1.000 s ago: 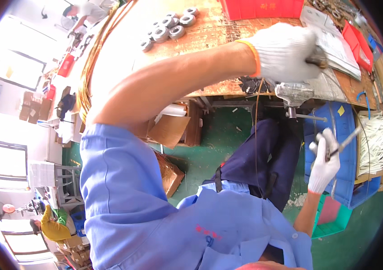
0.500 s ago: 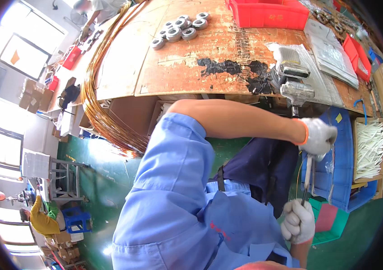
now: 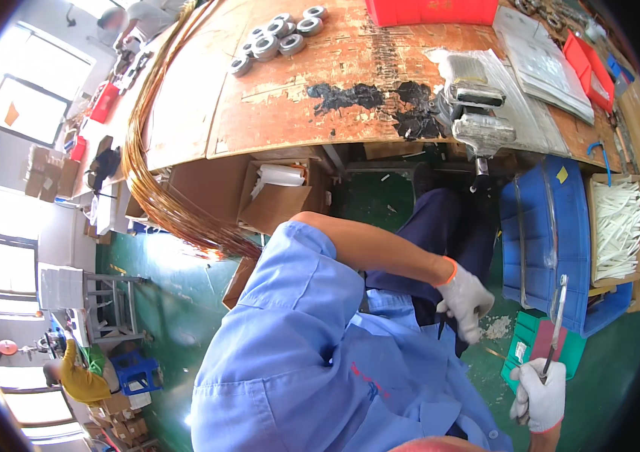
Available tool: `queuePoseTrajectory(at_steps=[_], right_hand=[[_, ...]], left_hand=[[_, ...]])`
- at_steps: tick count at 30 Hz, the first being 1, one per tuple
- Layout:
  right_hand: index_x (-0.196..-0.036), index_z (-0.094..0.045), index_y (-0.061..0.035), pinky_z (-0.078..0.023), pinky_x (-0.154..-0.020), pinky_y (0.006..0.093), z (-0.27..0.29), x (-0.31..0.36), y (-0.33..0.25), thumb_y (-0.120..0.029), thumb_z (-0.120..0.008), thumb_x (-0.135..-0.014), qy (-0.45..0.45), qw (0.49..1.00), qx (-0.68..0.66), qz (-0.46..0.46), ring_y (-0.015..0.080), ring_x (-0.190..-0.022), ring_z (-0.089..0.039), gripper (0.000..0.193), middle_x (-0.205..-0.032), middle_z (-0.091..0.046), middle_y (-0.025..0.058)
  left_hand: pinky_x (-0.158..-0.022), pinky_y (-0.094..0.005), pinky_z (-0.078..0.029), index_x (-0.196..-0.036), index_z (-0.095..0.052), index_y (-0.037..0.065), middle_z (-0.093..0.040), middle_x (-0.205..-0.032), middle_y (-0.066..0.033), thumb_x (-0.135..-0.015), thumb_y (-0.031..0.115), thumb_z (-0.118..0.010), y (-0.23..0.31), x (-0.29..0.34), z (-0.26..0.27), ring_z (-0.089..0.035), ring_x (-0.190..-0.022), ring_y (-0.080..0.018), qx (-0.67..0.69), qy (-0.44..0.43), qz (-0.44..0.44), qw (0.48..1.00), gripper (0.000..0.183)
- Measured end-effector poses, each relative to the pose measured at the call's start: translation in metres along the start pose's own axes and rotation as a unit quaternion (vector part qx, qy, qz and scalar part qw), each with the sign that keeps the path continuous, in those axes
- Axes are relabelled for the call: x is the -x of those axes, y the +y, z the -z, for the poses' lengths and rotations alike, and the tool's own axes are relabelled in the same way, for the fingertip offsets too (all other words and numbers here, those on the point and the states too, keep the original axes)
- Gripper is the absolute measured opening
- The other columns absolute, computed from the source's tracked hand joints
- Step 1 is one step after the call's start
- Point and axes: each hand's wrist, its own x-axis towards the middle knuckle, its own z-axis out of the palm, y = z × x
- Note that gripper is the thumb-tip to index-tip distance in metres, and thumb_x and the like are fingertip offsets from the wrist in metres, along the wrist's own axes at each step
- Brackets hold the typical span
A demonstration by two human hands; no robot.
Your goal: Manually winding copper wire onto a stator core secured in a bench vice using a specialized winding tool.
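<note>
My left hand (image 3: 467, 300), in a white glove with an orange cuff edge, hangs over my dark trousers (image 3: 431, 226). Its fingers are loosely bent and apart, and I see nothing in them. At the lower right my gloved right hand (image 3: 540, 393) is closed round a long slim tool (image 3: 559, 320). The tool points upward, with a dark shaft by the fist and a pale, narrow upper part ending in a small rounded tip. Its exact kind is unclear. Behind it stand a blue crate (image 3: 534, 248) and a green bin (image 3: 522, 331).
A worn wooden bench (image 3: 260, 113) carries a vise (image 3: 483, 134), several metal rings (image 3: 266, 47) and a red bin (image 3: 429, 10). A bundle of copper-coloured wire (image 3: 139, 151) hangs over its edge. White strips fill a box (image 3: 621, 230) at right. Another person (image 3: 83, 377) sits far left.
My left hand has moved left and down, away from the vise and the tool's upper end. The right hand has shifted right and lower with the tool. The view has also shifted.
</note>
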Motion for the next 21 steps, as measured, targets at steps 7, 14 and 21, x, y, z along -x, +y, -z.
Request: queuePoseTrajectory(at_steps=[7,14,21], right_hand=[[-0.080,-0.068,0.0028,-0.037,-0.040,0.0278,-0.004,-0.027,-0.037,-0.005,-0.066,-0.098,0.010,0.976,0.164,0.146,0.0088,-0.040,-0.049,0.019,-0.061,-0.060,0.0038],[-0.122,-0.068,0.0070,-0.057,-0.091,0.0349,-0.019,-0.036,-0.083,0.000,-0.059,-0.101,0.272,0.801,0.268,0.461,0.0224,-0.101,-0.073,0.024,-0.106,-0.074,0.0161],[-0.112,-0.076,-0.0010,-0.059,-0.083,0.0320,-0.093,-0.070,-0.076,0.009,-0.072,-0.090,-0.056,0.847,0.045,0.527,0.0234,-0.092,-0.074,0.024,-0.121,-0.074,0.0152]], left_hand=[[-0.075,-0.0427,-0.061,-0.093,-0.075,-0.001,-0.076,-0.095,-0.0185,-0.076,0.053,-0.087,-0.007,-0.032,-0.072,-0.076,-0.090,-0.0325,-0.119,0.057,-0.070,0.989,0.058],[-0.076,-0.0436,-0.059,-0.087,-0.081,0.009,-0.078,-0.090,-0.0148,-0.076,0.062,-0.085,0.031,0.002,0.013,-0.076,-0.086,-0.0313,-0.142,0.285,-0.070,0.945,0.054],[-0.073,-0.0450,-0.060,-0.099,-0.077,0.007,-0.076,-0.086,-0.0148,-0.086,0.047,-0.080,0.087,0.094,0.168,-0.076,-0.080,-0.0326,-0.263,0.556,-0.067,0.785,0.043]])
